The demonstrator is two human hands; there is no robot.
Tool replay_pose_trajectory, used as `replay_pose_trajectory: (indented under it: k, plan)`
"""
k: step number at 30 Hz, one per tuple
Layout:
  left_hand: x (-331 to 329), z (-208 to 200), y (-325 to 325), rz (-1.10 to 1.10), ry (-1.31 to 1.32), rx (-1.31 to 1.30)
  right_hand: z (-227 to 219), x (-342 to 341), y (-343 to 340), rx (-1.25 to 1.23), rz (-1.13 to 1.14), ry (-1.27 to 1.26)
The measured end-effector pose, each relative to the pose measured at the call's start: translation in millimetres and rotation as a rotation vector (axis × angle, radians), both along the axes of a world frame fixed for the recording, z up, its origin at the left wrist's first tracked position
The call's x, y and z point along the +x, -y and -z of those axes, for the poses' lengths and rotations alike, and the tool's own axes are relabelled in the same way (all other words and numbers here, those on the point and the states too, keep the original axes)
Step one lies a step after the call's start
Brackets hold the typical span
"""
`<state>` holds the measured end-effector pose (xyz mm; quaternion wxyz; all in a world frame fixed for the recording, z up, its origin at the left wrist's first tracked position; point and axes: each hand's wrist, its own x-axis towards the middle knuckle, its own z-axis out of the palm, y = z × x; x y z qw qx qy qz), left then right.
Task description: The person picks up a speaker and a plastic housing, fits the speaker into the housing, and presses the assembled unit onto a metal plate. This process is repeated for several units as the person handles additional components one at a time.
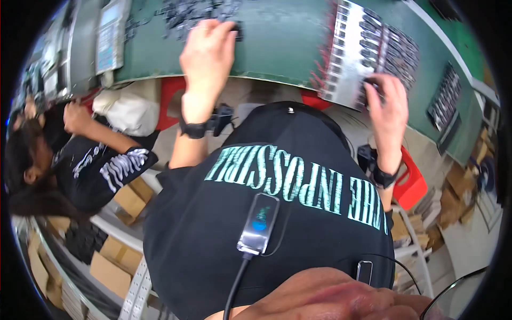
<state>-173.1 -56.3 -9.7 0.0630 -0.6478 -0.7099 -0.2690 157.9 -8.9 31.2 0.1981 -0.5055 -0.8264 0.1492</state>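
Note:
My left hand [209, 53] is over the green work table, its fingers closed at a small black part [238, 33]. Just beyond and to the left lies a loose pile of small black parts [197, 15]. My right hand [390, 104] is at the near right edge of a long silver metal fixture [348, 58] lined with slots. Its thumb and index finger pinch together at something dark that is too small to name. Rows of black parts [370, 37] run along the fixture, with red wire ends [321, 66] sticking out on its left side.
A dark tray of small parts [445, 96] lies on the table's right. A grey device with a keypad [109, 37] stands at the left. Another person's arm [96, 128] is at the left, beside a white bag [128, 112]. Red stools [408, 181] and cardboard boxes [114, 261] stand below.

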Motion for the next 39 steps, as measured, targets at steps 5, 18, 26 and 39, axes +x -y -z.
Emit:
replay_pose_trajectory:
  k: [5,18,26,39]
  plan:
    - [4.2,-7.6,-3.7,0.068,-0.026,-0.003,-1.9,2.3,-3.5,0.013,-0.025,0.019]
    - [73.6,28.9,0.6,0.323,0.079,0.188,-6.6,4.2,6.8,-0.39,0.258,-0.853]
    - [61.5,22.3,1.6,0.27,0.14,0.064,-6.4,-19.9,5.5,-0.638,0.222,-0.968]
    - [45.3,30.5,-4.9,0.38,0.138,0.138,10.6,-42.8,1.4,-1.007,0.065,-1.152]
